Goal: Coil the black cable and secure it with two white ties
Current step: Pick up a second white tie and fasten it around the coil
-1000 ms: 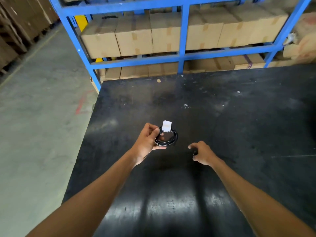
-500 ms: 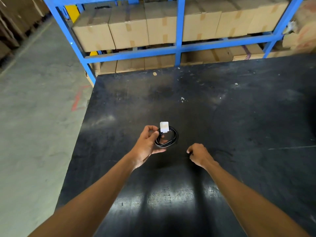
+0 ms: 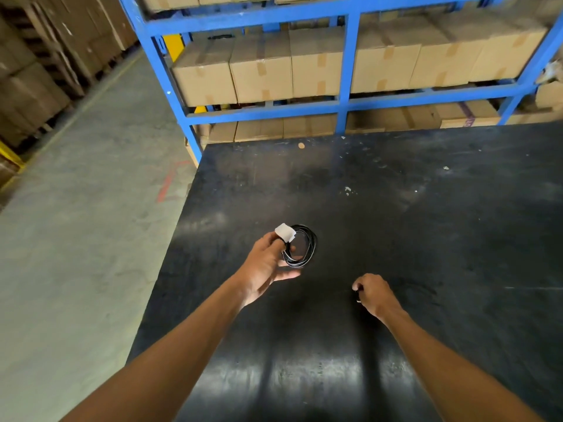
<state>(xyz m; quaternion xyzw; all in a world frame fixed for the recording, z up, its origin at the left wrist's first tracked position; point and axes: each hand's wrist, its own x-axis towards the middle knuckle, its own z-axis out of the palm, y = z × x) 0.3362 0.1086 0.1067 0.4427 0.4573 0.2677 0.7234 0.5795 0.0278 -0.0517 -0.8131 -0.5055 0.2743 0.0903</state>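
The black cable (image 3: pixel 304 249) is wound into a small coil and held just above the black table (image 3: pixel 426 223). One white tie (image 3: pixel 285 232) wraps the coil at its upper left. My left hand (image 3: pixel 268 264) pinches the coil right below that tie. My right hand (image 3: pixel 373 292) rests on the table to the right, fingers curled into a loose fist around something small and dark that I cannot make out. A second white tie is not visible.
The table's left edge drops to a grey concrete floor (image 3: pixel 76 239). Behind the table's far edge stands a blue rack (image 3: pixel 344 99) full of cardboard boxes (image 3: pixel 262 68). More stacked boxes (image 3: pixel 30 86) line the far left.
My left hand has turned the coil, so the white tie has swung from the top to the upper left. My right hand has closed into a fist on the table.
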